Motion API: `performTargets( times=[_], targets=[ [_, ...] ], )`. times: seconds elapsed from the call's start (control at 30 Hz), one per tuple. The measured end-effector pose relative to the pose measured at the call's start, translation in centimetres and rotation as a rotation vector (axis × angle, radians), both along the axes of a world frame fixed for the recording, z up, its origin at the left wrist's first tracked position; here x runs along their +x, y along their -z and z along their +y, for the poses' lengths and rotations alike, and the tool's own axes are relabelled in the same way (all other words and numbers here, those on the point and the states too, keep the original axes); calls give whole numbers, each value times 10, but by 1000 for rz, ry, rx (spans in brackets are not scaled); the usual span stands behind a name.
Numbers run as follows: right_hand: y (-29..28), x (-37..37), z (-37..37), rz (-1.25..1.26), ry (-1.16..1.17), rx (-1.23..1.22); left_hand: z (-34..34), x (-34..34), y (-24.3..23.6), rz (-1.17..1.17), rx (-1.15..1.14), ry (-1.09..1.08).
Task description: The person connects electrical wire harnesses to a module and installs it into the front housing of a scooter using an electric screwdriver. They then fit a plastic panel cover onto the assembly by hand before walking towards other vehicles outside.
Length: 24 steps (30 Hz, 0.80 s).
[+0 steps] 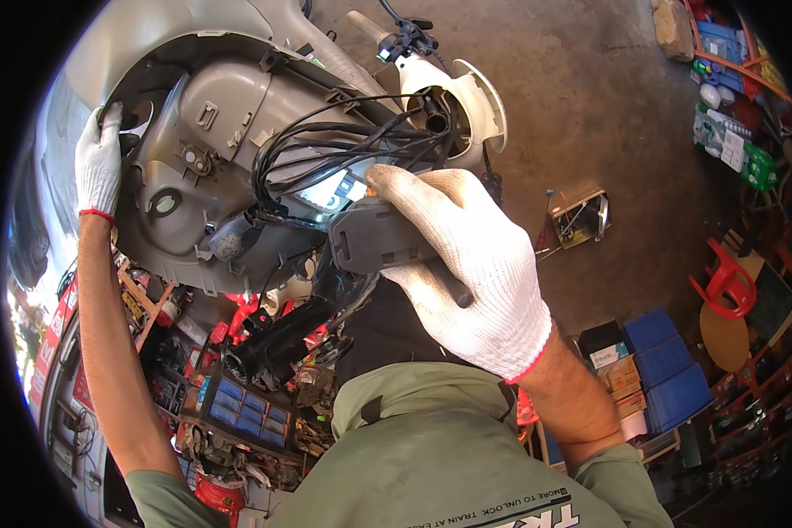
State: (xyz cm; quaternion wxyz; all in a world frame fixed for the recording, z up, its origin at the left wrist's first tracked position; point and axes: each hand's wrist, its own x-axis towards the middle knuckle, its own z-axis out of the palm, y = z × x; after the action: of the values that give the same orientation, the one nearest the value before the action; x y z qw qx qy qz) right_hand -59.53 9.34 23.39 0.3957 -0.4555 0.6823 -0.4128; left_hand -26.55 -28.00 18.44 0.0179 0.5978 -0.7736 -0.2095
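Note:
My left hand (99, 167), in a white knit glove, grips the left rim of a large grey plastic scooter panel (229, 110); some fingers are hidden behind the edge. The panel's inner side faces me, with moulded clips and a round hole. Wrapped in my gloved right hand (475, 264) is a cordless power tool (380, 236); its dark grey battery block points towards me, and its front end is hidden. Bright white light falls on the spot beyond it. A bundle of black cables (312, 145) loops across the panel just past the tool.
A cream handlebar cover (475, 101) stands at the panel's far right. An open box-shaped part (579, 218) lies on the brown floor. Blue bins (664, 361) and a red plastic stool (726, 280) are at the right. Parts trays (248, 409) crowd the lower left.

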Motion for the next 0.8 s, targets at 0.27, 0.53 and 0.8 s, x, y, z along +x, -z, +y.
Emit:
performTargets(
  times=[0.27,0.53,0.8],
  targets=[
    [-8,-5,-1,-64,16,11,-1,0,4,47,-14,9],
    [-8,-10,3,-82,21,33,-1,-2,4,77,59,-53],
    [-20,-17,2,-71,23,82,0,-3,4,89,64,-58]
  ],
)
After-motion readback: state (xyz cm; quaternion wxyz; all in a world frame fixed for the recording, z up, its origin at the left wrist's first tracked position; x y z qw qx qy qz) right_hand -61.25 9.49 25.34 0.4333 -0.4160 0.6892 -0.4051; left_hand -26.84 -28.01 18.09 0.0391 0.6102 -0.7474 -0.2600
